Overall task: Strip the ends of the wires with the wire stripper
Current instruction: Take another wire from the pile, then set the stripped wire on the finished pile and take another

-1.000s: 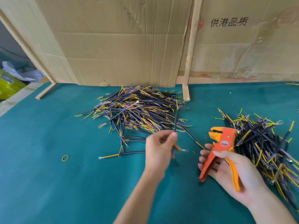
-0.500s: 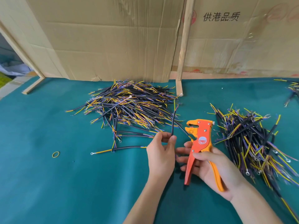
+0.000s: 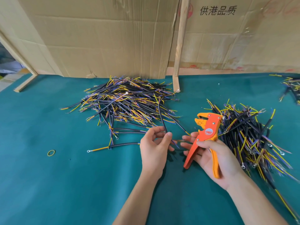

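My left hand (image 3: 154,148) pinches a black sheathed wire (image 3: 161,117) between thumb and fingers; the sheath stands up and back, and its thin coloured ends (image 3: 176,142) poke right toward my other hand. My right hand (image 3: 211,155) grips the orange wire stripper (image 3: 206,132) by its handles, jaws pointing up and left, a little right of the wire ends. A large pile of wires (image 3: 126,104) lies behind my left hand. A second pile (image 3: 246,133) lies to the right of the stripper.
The green table cloth (image 3: 56,184) carries a yellow rubber band (image 3: 51,152) and a loose wire with a ring terminal (image 3: 113,146) at the left. Cardboard sheets (image 3: 105,38) and a wooden post (image 3: 180,46) wall off the back. More wires (image 3: 292,86) lie far right.
My left hand has turned the wire, so its coloured ends now point right toward the stripper. My right hand and the stripper have stayed close beside my left hand.
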Action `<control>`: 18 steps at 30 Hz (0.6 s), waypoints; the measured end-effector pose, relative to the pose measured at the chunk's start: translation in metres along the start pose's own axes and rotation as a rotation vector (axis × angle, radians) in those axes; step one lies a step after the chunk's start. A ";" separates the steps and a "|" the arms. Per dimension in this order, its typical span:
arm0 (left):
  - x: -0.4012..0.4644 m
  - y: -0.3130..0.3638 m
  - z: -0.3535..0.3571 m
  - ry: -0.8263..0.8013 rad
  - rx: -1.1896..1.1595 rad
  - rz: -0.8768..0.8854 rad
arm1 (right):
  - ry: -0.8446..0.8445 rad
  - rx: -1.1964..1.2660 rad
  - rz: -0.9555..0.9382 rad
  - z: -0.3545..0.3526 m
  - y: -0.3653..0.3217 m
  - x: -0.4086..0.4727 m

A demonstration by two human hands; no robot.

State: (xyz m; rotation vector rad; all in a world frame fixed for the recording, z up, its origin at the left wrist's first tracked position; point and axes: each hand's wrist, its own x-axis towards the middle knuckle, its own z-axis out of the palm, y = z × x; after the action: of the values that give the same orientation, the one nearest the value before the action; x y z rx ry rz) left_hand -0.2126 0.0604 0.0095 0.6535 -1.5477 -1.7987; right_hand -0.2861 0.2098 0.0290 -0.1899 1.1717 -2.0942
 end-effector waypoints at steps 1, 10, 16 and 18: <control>0.000 0.000 0.000 -0.010 -0.017 0.002 | 0.002 0.009 0.001 0.000 0.000 0.001; 0.001 0.001 -0.003 -0.142 0.000 -0.025 | -0.055 0.074 -0.018 0.000 0.000 0.004; 0.001 0.001 -0.003 -0.137 0.026 -0.004 | -0.066 0.116 -0.015 -0.001 0.000 0.005; 0.001 0.001 -0.003 -0.139 0.023 -0.012 | -0.068 0.134 -0.004 -0.001 -0.001 0.005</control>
State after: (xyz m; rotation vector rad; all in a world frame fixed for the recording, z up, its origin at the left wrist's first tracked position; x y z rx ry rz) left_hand -0.2105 0.0574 0.0098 0.5588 -1.6609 -1.8719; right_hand -0.2904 0.2074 0.0286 -0.1992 0.9875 -2.1443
